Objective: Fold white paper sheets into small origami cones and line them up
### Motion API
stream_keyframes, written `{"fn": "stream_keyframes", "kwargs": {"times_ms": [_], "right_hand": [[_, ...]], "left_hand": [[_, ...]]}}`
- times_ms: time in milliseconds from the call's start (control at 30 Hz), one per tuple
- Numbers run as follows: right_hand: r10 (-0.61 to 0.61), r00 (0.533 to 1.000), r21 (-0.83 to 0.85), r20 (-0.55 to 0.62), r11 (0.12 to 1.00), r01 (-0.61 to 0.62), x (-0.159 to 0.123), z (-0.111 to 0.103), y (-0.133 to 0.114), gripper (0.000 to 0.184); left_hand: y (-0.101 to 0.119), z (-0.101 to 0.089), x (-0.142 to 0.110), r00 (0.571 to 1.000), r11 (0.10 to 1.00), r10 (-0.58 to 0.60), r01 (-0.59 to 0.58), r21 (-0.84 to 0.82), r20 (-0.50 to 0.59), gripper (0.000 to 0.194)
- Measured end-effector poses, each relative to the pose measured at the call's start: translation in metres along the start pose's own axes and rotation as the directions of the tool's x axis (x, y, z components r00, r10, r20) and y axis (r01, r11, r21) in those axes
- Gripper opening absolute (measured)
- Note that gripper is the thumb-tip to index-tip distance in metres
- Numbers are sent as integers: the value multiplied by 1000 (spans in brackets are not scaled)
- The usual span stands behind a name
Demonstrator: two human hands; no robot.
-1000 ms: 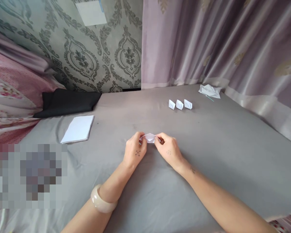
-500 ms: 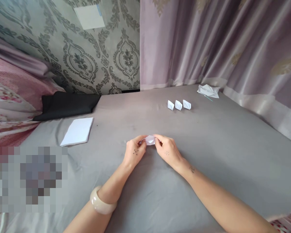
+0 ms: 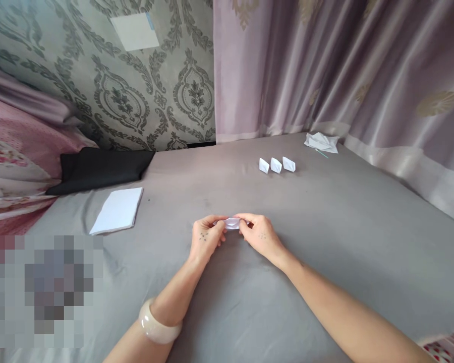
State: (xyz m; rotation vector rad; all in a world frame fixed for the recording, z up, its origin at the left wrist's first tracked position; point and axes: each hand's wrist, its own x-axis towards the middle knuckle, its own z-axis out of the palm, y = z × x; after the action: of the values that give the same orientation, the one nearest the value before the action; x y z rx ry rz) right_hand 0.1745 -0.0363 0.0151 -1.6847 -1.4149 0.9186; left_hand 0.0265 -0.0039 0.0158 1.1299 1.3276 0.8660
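Note:
A small folded white paper [image 3: 232, 223] is stretched between my two hands above the grey sheet, with a narrow hollow showing along its middle. My left hand [image 3: 207, 236] pinches its left end between thumb and fingers. At the right end, the thumb and fingers of my right hand [image 3: 260, 233] are closed on it in the same way. Fingers hide both ends of the paper. Beyond my hands, to the right, three folded white paper pieces [image 3: 276, 165] stand in a row, apart from each other.
A stack of white paper [image 3: 117, 210] lies to the left, near a folded black cloth [image 3: 102, 169]. At the far right are crumpled white papers [image 3: 321, 142] and a thin greenish stick [image 3: 321, 154]. Purple curtains [image 3: 242, 75] hang behind the grey sheet [image 3: 196, 186].
The folded paper looks flatter and narrower from above than before, its inner faces less visible. Both hands still grip its ends. The whole view has shifted slightly.

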Motion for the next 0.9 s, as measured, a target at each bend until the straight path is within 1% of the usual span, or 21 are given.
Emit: {"fn": "stream_keyframes", "kwargs": {"times_ms": [167, 233, 367, 433, 500, 600, 700, 900], "right_hand": [[-10, 1000, -17, -7, 1000, 9, 1, 1, 2, 36], [-8, 1000, -39, -19, 999, 7, 1, 2, 2, 37], [-38, 999, -90, -13, 995, 37, 1, 3, 1, 29], [-52, 998, -114, -19, 992, 49, 0, 3, 0, 28], [-58, 998, -133, -19, 990, 55, -1, 3, -1, 28], [-80, 997, -135, -14, 988, 77, -1, 3, -3, 25], [-92, 996, -135, -1, 987, 91, -2, 2, -3, 24], [-99, 995, -199, 2, 975, 98, -4, 6, -4, 26]], "left_hand": [[1, -1, 0, 1000, 1000, 0, 0, 5, 5, 30], [0, -2, -1, 1000, 998, 20, -20, 53, 12, 30], [-3, -1, -1, 997, 979, 79, -79, 189, 9, 28], [-5, -1, -1, 995, 969, 102, -100, 227, 4, 26], [-7, -1, 0, 996, 969, 95, -92, 231, 1, 28], [-8, -2, 2, 999, 974, 50, -52, 220, 14, 34], [-8, -2, 2, 999, 969, 27, -32, 243, 21, 33], [-5, -1, -1, 998, 944, 61, -52, 327, -18, 28]]}}
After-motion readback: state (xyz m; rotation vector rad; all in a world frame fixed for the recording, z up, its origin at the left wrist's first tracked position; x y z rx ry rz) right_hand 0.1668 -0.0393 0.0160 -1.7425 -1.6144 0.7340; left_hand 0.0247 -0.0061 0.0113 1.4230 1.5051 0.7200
